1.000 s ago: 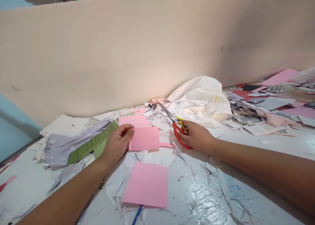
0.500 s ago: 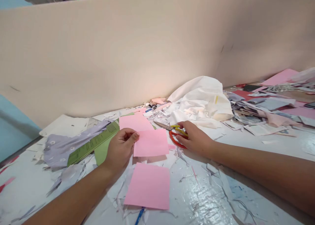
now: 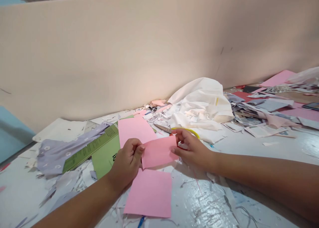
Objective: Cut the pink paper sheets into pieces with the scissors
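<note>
Between my two hands a pink paper piece point(image 3: 159, 152) is raised slightly above the table. My left hand point(image 3: 126, 161) pinches its left edge with thumb and forefinger. At the right edge my right hand point(image 3: 194, 151) has its thumb on the front of the paper and its fingers behind. Scissors point(image 3: 163, 128) with yellow and red handles lie just behind my right hand, which partly hides them. Another pink square point(image 3: 149, 196) is flat on the table in front, over the end of a blue stick-like thing point(image 3: 141, 222). Farther back lies a larger pink sheet point(image 3: 134, 130).
Left of my hands lie a green printed card point(image 3: 102, 160) and lilac flowered fabric point(image 3: 50, 155). White crumpled cloth point(image 3: 204, 98) rests against the beige panel point(image 3: 124, 55). Paper and fabric scraps point(image 3: 264, 111) pile up at the right, with a phone-like dark object point(image 3: 311, 106) beside them.
My right hand has left the scissors and come left onto the pink paper's right edge. The paper has shifted a little right and tilted. The scissors stay on the table.
</note>
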Available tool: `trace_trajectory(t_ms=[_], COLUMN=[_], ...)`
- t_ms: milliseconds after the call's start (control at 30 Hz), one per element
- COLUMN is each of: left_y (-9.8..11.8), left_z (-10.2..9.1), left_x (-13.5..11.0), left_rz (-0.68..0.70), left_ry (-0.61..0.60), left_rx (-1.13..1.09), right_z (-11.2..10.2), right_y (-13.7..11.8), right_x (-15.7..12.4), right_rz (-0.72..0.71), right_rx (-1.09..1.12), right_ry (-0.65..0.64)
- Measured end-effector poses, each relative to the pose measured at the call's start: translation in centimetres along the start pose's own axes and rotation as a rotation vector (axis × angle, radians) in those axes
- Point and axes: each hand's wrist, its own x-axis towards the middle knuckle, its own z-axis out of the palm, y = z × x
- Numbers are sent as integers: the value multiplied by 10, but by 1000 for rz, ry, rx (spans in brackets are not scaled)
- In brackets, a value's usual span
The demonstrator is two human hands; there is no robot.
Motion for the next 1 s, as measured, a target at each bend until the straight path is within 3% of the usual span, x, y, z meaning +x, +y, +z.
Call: trace_trajectory(t_ms=[167,300,400,500,733,900,1000], left_y=[-3,2,6,8,5,4,5], left_z=[0,2,5,5,7,8,6], left_x=[-1,2,6,9,10,11,13], left_rz=[8,-139,-326,-395,-371,-407,-436], left_ry=[-129,-245,-209,-139,-251,-168,-103], left_rx=[-90,-276,-536,-694,-549,-571,-634], right_z=[-1,-3,-3,-4,-2,-1,-1], right_y=[5,2,0,1,5,6,3], right_x=[7,7,9,11,11,13,14], right_rz=[67,154,266,278,246,221,260], right_rx=[14,181,307,341,357,411,431], right_ry=[55,101,119,94,17,-20,20])
